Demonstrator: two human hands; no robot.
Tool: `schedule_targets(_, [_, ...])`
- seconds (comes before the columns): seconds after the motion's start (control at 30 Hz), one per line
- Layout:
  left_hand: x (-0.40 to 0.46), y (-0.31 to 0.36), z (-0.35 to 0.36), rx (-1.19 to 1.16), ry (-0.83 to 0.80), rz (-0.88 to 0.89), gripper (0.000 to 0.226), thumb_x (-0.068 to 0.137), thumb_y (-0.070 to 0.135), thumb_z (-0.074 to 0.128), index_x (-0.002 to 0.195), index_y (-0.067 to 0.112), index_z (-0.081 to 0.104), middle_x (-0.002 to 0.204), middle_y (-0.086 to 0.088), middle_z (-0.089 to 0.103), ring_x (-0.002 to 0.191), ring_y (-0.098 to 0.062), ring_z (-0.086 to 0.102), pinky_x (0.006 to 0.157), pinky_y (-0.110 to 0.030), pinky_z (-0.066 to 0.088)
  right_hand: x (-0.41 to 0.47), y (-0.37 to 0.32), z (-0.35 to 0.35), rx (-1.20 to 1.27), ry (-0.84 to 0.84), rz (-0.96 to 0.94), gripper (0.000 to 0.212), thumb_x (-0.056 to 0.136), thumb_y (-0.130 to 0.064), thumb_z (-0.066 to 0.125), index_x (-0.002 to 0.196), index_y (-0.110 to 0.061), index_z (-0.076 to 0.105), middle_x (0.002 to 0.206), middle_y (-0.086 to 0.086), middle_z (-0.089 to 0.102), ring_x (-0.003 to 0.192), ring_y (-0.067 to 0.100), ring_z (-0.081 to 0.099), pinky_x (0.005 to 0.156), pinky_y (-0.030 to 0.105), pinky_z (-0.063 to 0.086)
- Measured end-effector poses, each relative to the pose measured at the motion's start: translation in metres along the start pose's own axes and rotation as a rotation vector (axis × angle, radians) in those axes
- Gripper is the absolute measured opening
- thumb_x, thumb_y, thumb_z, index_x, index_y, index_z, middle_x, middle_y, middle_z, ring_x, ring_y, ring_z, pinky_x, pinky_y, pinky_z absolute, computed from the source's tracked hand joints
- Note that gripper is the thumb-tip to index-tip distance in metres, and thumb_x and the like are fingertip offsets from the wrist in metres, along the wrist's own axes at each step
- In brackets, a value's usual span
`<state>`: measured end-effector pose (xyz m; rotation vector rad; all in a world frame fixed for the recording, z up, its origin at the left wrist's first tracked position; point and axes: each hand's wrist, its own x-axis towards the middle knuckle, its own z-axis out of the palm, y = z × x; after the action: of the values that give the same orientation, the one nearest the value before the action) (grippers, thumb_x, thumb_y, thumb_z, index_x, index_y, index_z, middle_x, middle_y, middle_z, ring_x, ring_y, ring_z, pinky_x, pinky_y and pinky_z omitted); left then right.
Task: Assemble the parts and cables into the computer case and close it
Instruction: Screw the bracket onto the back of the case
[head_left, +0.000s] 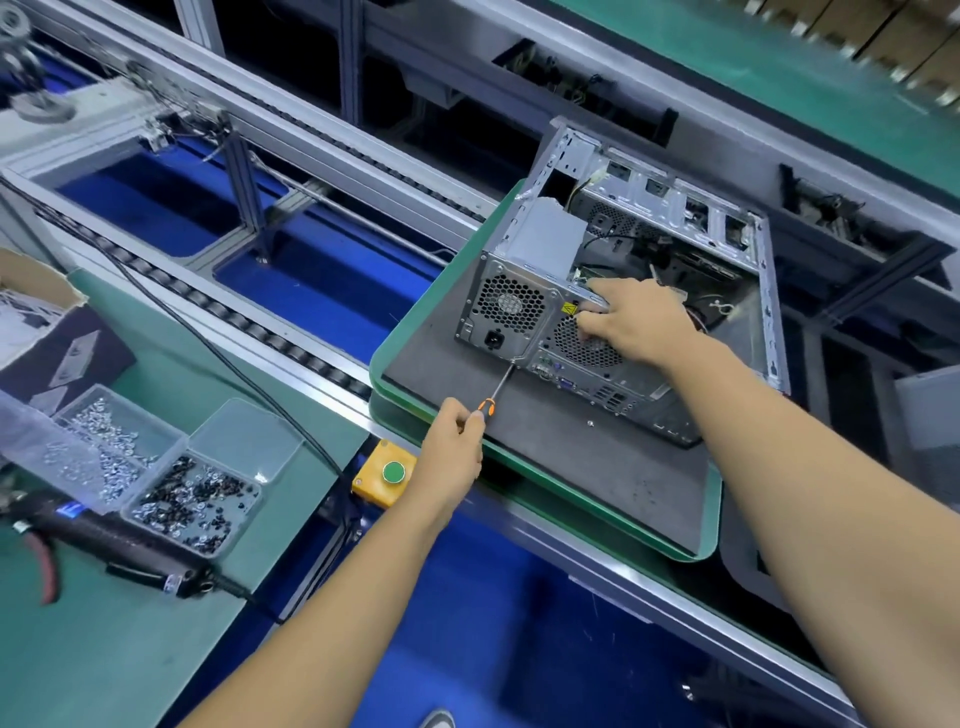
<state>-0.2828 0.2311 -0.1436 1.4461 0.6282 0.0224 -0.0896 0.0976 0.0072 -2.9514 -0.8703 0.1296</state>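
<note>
While we drive rear screw: computer case (524, 244) on side, open, on grey pallet (519, 441); left hand (454, 441) grips screwdriver (501, 382); right hand (631, 319), fingers spread, steadies case.

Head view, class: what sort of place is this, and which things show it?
Most likely a factory assembly line for computers. An open computer case lies on a green-rimmed pallet on a roller conveyor, with trays of screws close by and a screwdriver in the left hand.
</note>
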Motion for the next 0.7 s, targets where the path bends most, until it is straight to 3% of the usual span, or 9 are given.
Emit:
schedule_targets(0.17, [-0.017,-0.012,0.007,-0.445,-0.010,-0.284,0.021,0.106,0.034,0.050,0.093,0.018,0.048,0.067,-0.002,0.059,0.044,-0.012,0.043,0.037,-0.021,0.027,-0.014,-0.004,0.005,0.015,-0.020,-0.021,0.020,0.080,-0.037,0.063,0.077,-0.020,0.054,0.072,0.001,0.061,0.074,0.031,0.054,0.056,0.034,0.034])
schedule_targets(0.3, [-0.027,-0.013,0.014,-0.330,-0.005,-0.221,0.030,0.106,0.044,0.045,0.094,0.017,0.046,0.062,0.002,0.040,0.044,-0.011,0.024,0.041,-0.025,0.018,-0.020,-0.007,0.007,0.012,-0.011,-0.043,0.019,0.081,-0.037,0.062,0.079,-0.019,0.055,0.066,-0.005,0.055,0.068,0.029,0.054,0.056,0.033,0.034])
schedule_targets(0.37, [-0.029,-0.016,0.012,-0.066,0.078,-0.046,0.034,0.106,0.048,0.043,0.091,0.017,0.042,0.064,0.000,0.042,0.048,-0.016,0.031,0.047,-0.032,0.026,-0.020,-0.006,0.008,0.003,-0.008,-0.047,0.019,0.082,-0.037,0.061,0.080,-0.020,0.054,0.066,-0.005,0.054,0.070,0.030,0.055,0.059,0.034,0.036])
schedule_targets(0.47, [-0.030,-0.025,0.008,0.761,0.322,0.287,0.026,0.107,0.044,0.038,0.090,0.026,0.031,0.059,0.003,0.048,0.047,-0.022,0.044,0.043,-0.033,0.038,-0.019,-0.005,0.009,-0.007,-0.001,-0.059,0.018,0.082,-0.038,0.061,0.081,-0.021,0.054,0.066,-0.005,0.054,0.071,0.030,0.056,0.059,0.034,0.036])
schedule_targets(0.53, [-0.030,-0.028,0.010,0.936,0.413,0.407,0.026,0.107,0.041,0.040,0.088,0.027,0.029,0.060,0.003,0.044,0.045,-0.018,0.041,0.040,-0.033,0.041,-0.018,-0.005,0.011,-0.005,0.005,-0.065,0.019,0.082,-0.038,0.061,0.080,-0.021,0.053,0.066,-0.006,0.053,0.070,0.030,0.055,0.057,0.034,0.034])
schedule_targets(0.6, [-0.027,-0.029,0.010,0.636,0.387,0.314,0.027,0.105,0.043,0.047,0.087,0.026,0.035,0.063,0.003,0.050,0.049,-0.016,0.044,0.044,-0.034,0.042,-0.018,-0.004,0.011,-0.005,0.007,-0.071,0.020,0.082,-0.039,0.061,0.080,-0.021,0.052,0.066,-0.007,0.052,0.070,0.030,0.054,0.057,0.034,0.033])
schedule_targets(0.7, [-0.018,-0.017,0.012,-0.317,0.169,-0.109,0.027,0.097,0.030,0.064,0.085,0.020,0.043,0.073,-0.005,0.058,0.049,-0.012,0.046,0.040,-0.024,0.033,-0.018,-0.004,0.010,-0.008,0.011,-0.086,0.020,0.085,-0.038,0.060,0.079,-0.023,0.049,0.064,-0.009,0.048,0.070,0.030,0.052,0.054,0.033,0.029])
